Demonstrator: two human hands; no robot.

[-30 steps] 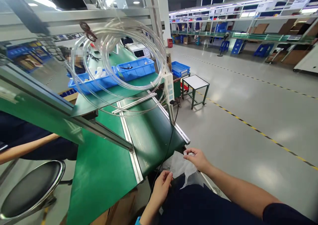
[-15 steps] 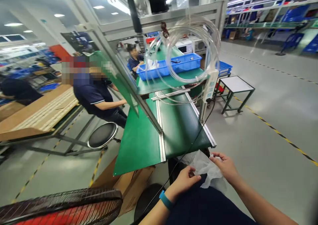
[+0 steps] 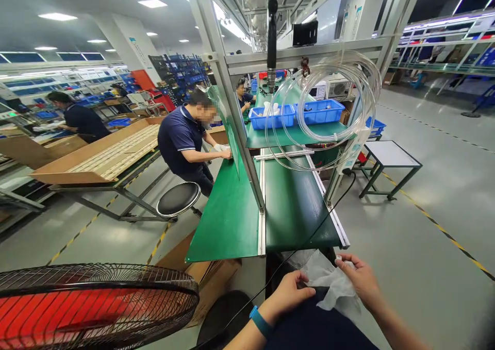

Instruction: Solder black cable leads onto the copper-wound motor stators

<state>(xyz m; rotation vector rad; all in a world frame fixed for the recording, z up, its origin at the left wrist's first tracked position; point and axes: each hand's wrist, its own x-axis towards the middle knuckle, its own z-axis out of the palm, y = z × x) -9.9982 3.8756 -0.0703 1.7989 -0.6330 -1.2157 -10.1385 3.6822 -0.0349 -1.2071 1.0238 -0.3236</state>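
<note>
A crumpled, translucent white plastic bag [image 3: 323,272] hangs between my hands, just in front of my dark shirt and below the near end of the workbench. My right hand [image 3: 361,280] pinches its upper right edge between thumb and fingers. On the other side, my left hand [image 3: 290,290], with a teal wristband [image 3: 261,321], has its fingers curled at the bag's left edge. The thumb lies along the near side. Whatever the bag contains, if anything, cannot be made out.
Ahead stands a green-topped workbench [image 3: 228,226] with an aluminium frame, coiled clear tubing [image 3: 371,97] and blue bins [image 3: 320,114]. A black cable [image 3: 301,244] crosses its near end. A caged fan [image 3: 96,303] is at lower left. A co-worker [image 3: 180,133] leans over the bench's left side.
My view has turned left and steadied, so the bench and the co-worker appear further right. Both hands keep nearly the same place at the plastic bag.
</note>
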